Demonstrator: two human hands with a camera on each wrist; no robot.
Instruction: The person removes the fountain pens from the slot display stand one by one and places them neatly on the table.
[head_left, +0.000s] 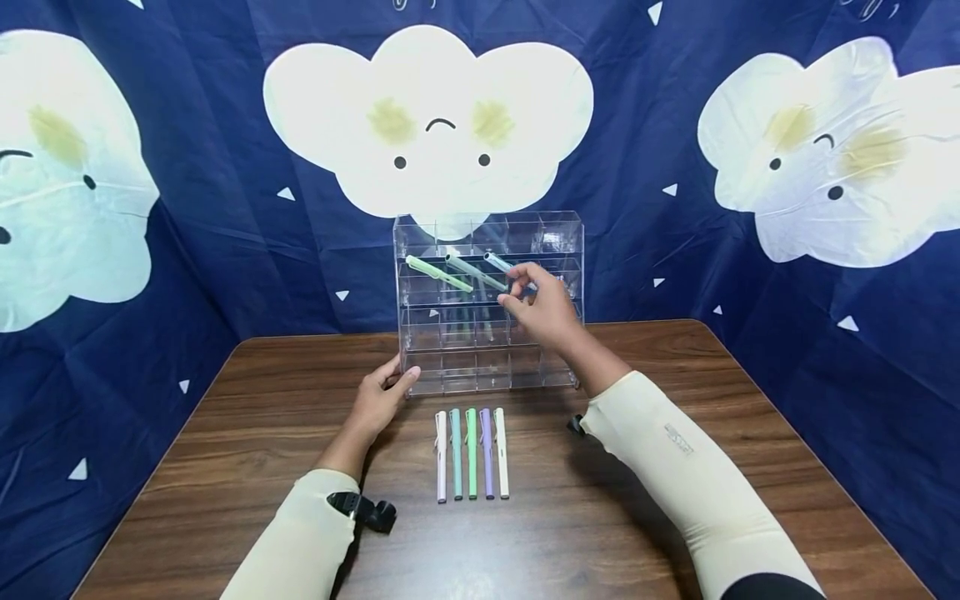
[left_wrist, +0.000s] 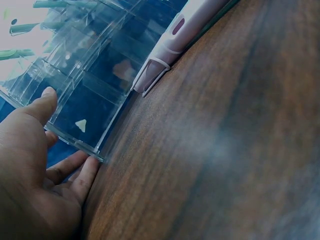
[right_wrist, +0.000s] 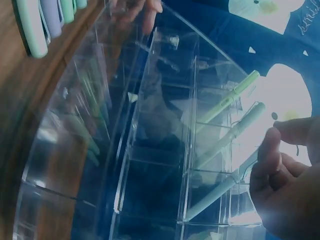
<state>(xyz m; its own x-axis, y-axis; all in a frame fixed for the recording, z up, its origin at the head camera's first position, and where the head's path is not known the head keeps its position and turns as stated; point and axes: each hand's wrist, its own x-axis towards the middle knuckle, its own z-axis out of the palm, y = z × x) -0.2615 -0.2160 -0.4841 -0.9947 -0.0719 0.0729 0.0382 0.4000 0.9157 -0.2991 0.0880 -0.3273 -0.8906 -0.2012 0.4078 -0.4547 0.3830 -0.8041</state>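
Observation:
A clear tiered pen rack (head_left: 491, 358) stands upright at the back of the table. My left hand (head_left: 381, 396) grips its lower left corner, thumb on the front edge, fingers around the side and base. Slanting across its upper part are a light green pen (head_left: 441, 274), a grey-green pen (head_left: 474, 272) and a light blue pen (head_left: 497, 262). In front of the blue pen is my right hand (head_left: 546, 308), thumb and forefinger bent close together. The right wrist view shows them beside this pen's upper end; I cannot tell whether they hold it.
Several capped pens lie side by side before the rack: a pale pink pen (head_left: 441, 458), a teal pen (head_left: 456, 458), a green pen (head_left: 472, 458), a purple pen (head_left: 487, 458) and a white pen (head_left: 502, 458). Behind the wooden table (head_left: 285, 433) hangs a blue cloth (head_left: 637, 275) with clouds.

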